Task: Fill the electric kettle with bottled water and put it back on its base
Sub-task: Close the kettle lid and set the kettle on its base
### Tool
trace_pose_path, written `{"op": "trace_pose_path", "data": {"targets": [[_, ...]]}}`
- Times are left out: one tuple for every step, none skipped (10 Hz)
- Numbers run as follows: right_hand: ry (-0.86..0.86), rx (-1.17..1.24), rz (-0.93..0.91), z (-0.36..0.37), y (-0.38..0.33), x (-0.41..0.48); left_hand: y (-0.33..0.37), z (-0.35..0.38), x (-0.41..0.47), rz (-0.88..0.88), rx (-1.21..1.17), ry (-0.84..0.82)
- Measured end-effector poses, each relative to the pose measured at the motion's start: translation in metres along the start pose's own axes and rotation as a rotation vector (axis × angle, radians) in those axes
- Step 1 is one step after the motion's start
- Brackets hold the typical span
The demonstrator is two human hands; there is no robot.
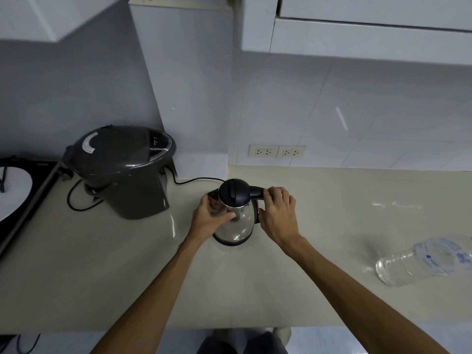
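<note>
A steel electric kettle with a closed black lid stands upright on its black base in the middle of the beige counter. My right hand is wrapped around the kettle's black handle on its right side. My left hand presses against the kettle's steel body on its left, thumb across the front. A clear plastic water bottle lies on its side at the counter's right, well apart from both hands.
A dark grey thermo pot stands at the back left, its cords trailing on the counter. A black cooktop with a white plate is at the far left. Two wall sockets sit behind the kettle. Cabinets hang overhead.
</note>
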State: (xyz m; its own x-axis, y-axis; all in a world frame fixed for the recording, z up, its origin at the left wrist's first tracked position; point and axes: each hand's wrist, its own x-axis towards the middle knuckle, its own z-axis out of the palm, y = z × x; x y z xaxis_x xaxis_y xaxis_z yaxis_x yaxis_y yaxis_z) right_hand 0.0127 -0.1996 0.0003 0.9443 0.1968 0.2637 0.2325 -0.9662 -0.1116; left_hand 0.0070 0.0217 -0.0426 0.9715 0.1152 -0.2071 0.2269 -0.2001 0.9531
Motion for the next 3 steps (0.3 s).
{"op": "trace_pose_path", "data": {"targets": [[-0.057,0.008,0.021,-0.008,0.001,0.002,0.004,-0.001,-0.001,-0.025,0.02,0.006],[-0.109,0.034,0.028,-0.009,-0.001,-0.002,0.01,-0.002,-0.007,-0.036,0.066,-0.011],[-0.164,0.077,0.013,-0.019,0.006,0.001,0.024,-0.01,-0.006,-0.004,0.111,0.009]]}}
